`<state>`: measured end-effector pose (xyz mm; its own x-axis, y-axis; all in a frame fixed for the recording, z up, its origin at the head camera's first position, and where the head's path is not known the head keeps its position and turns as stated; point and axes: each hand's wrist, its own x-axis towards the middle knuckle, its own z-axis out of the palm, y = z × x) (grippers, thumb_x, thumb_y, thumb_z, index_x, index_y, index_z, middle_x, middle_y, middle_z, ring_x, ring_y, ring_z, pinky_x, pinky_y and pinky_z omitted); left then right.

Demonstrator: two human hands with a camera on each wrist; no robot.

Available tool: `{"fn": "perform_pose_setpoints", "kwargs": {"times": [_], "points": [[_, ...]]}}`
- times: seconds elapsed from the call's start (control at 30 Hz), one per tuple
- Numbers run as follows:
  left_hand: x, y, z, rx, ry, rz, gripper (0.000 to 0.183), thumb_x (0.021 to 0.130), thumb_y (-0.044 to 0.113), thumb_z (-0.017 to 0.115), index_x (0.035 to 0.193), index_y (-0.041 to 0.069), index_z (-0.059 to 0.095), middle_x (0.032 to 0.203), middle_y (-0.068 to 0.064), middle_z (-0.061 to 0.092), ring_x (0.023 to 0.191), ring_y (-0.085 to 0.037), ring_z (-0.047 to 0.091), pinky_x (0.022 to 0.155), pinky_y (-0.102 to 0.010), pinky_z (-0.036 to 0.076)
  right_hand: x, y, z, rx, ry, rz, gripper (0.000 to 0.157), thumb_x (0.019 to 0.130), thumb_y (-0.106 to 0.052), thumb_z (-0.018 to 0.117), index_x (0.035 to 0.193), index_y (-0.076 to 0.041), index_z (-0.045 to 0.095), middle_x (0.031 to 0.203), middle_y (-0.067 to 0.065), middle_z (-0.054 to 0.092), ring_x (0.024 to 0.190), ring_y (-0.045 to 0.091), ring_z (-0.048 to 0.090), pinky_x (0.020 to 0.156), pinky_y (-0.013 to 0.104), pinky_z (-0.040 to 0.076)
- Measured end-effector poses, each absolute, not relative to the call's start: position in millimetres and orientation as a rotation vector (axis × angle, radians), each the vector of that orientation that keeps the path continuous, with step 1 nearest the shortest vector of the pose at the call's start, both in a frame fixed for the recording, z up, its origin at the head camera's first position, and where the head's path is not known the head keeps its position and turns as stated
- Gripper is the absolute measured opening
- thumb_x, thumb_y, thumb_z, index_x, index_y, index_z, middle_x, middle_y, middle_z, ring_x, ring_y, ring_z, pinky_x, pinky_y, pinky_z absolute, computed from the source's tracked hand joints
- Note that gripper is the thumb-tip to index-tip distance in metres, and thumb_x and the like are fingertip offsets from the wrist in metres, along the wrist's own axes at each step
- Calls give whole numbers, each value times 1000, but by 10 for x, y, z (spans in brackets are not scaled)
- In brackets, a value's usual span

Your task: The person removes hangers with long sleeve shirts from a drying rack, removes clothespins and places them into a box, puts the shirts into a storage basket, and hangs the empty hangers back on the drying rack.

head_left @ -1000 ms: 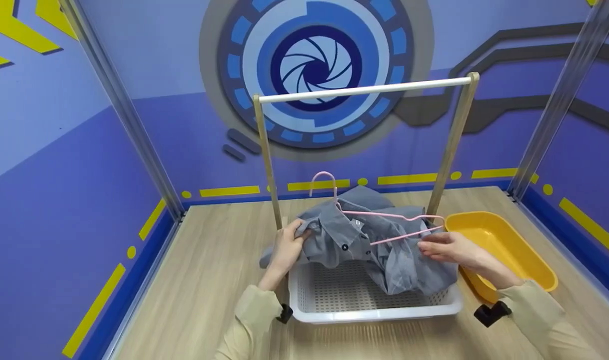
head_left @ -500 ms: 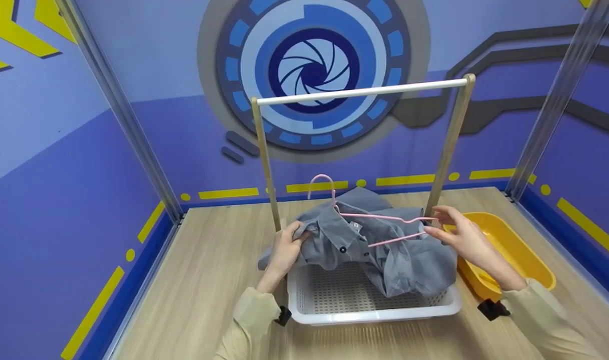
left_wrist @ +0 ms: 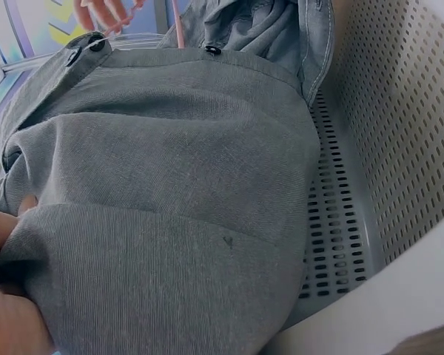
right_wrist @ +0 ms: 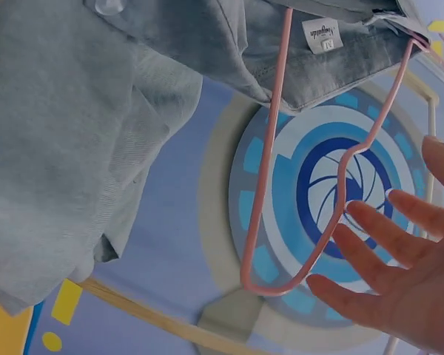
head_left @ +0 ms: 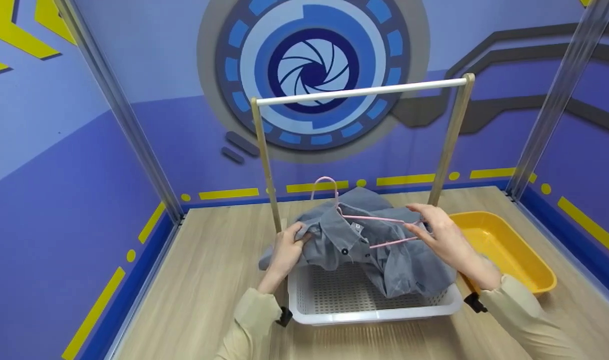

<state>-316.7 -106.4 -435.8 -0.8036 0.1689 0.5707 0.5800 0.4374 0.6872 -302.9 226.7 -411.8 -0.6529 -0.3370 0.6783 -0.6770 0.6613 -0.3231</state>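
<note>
A grey-blue shirt (head_left: 329,235) with dark buttons hangs bunched over the white basket (head_left: 374,316). My left hand (head_left: 286,252) grips the shirt at its left side; in the left wrist view fingers (left_wrist: 7,318) pinch the cloth. A pink hanger (head_left: 372,218) stands with its hook up above the collar, one half hidden inside the shirt. The other half sticks out to the right, bare. There my right hand (head_left: 444,237) spreads its fingers and thumb. In the right wrist view the fingertips touch or nearly touch the hanger's rounded end (right_wrist: 270,291).
Behind the shirt stands a rack with a white bar (head_left: 359,93) and wooden posts (head_left: 453,140). A yellow tray (head_left: 522,255) sits on the wooden table (head_left: 204,280) at the right. Printed panels (head_left: 84,150) close in the sides and back.
My right hand has moved from the cloth up to the hanger's end, then inward to the left along it. The hook has shifted slightly. My left hand keeps its grip on the shirt.
</note>
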Motion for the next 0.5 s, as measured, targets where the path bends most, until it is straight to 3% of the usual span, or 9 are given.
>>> {"fn": "perform_pose_setpoints", "kwargs": {"times": [0.3, 0.5], "points": [[-3148, -1046, -4351, -637, -2287, -1329, 11, 81, -2, 63, 78, 6, 57, 75, 3, 54, 67, -11, 46, 60, -26, 39, -3126, 2064, -4143, 976, -2150, 487, 44, 80, -15, 69, 120, -5, 54, 111, 9, 56, 100, 28, 52, 77, 45, 42], [-3159, -1044, -4344, -646, -2304, -1294, 7, 81, 0, 64, 81, 6, 59, 75, 2, 57, 64, -11, 45, 58, -26, 38, -3148, 1983, -4178, 989, -2193, 472, 38, 90, -30, 56, 122, -9, 54, 112, 7, 56, 98, 25, 53, 75, 42, 44]]}}
